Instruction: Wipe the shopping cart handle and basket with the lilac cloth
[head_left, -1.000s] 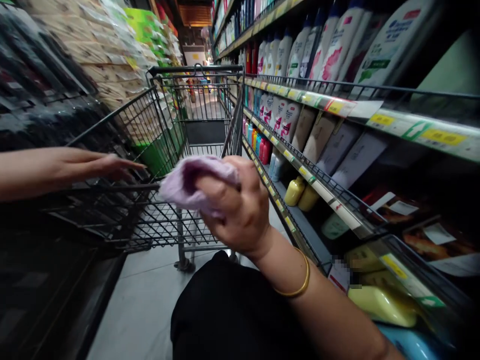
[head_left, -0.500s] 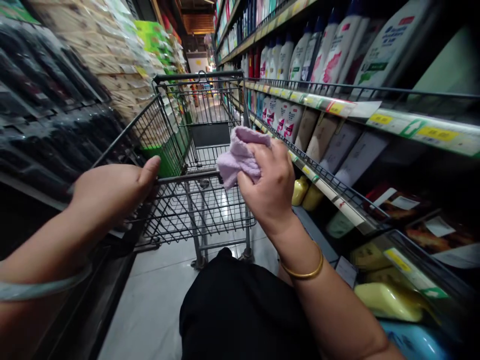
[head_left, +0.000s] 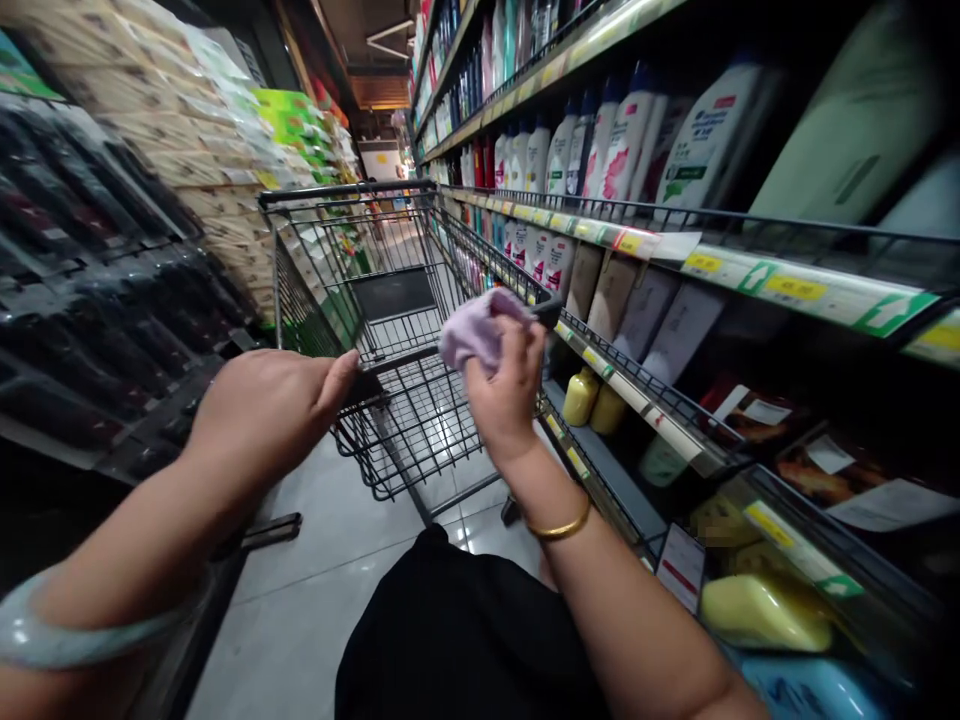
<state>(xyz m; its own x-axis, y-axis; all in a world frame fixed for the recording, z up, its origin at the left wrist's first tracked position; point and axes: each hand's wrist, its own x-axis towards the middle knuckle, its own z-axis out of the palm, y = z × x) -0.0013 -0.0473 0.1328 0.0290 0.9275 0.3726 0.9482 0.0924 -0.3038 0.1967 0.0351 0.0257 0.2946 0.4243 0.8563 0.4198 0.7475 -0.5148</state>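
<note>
My left hand [head_left: 262, 415] is closed on the near left end of a dark wire shopping cart [head_left: 349, 192]. Its thumb points forward along the bar, and the other fingers are hidden from view. A crumpled light purple cloth [head_left: 471, 335] is bunched in my right hand [head_left: 510, 405]. That hand holds the cloth at the cart's near right corner, over the rim. Through the wires I see the basket's bottom grid and the floor below, with no goods in it.
Shampoo bottles [head_left: 622, 140] line the shelves on the right, behind a low wire guard [head_left: 645, 212]. Yellow bottles [head_left: 581, 397] stand lower. Packaged dark goods [head_left: 82, 190] hang on the left, near stacked packs [head_left: 165, 110]. Grey floor tiles [head_left: 285, 610] run along the aisle.
The cart has turned and now sits differently against the shelves, its far end further left. My left hand has moved right, and the cloth hand is now by the cart's right corner.
</note>
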